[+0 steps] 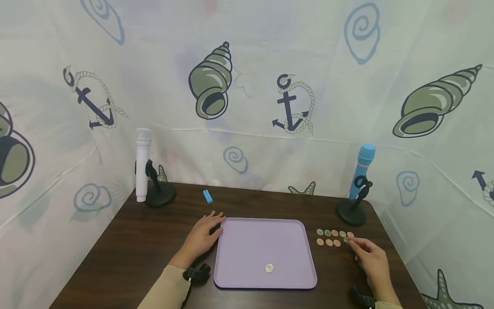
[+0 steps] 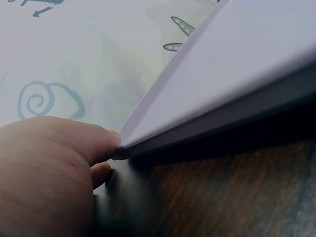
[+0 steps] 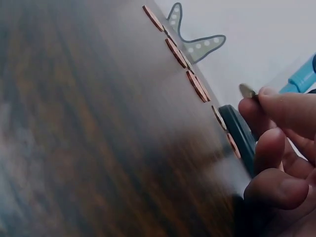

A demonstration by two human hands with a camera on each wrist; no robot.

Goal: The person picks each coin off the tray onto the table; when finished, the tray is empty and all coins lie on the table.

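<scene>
My right hand [image 1: 371,259] pinches a silvery coin [image 3: 246,91] between thumb and fingertips, its other fingers curled beneath. In the head view this coin overlaps the right end of two rows of coins. The far row has several coins [image 1: 327,233], silvery and coppery; the near row has three coppery coins [image 1: 329,242]. My left hand [image 1: 200,236], fingers extended, rests at the far left corner of a lilac tray [image 1: 266,244]. In the left wrist view the thumb [image 2: 98,140] lies right at the tray's corner. One silvery coin [image 1: 269,268] lies on the tray near its front edge.
A white microphone [image 1: 142,167] in a black stand [image 1: 160,195] is at the back left. A blue microphone [image 1: 362,169] in another black stand [image 1: 351,212] is behind the coins. A small blue toy brick [image 1: 207,196] lies beyond the tray. Patterned cloth hangs behind the table.
</scene>
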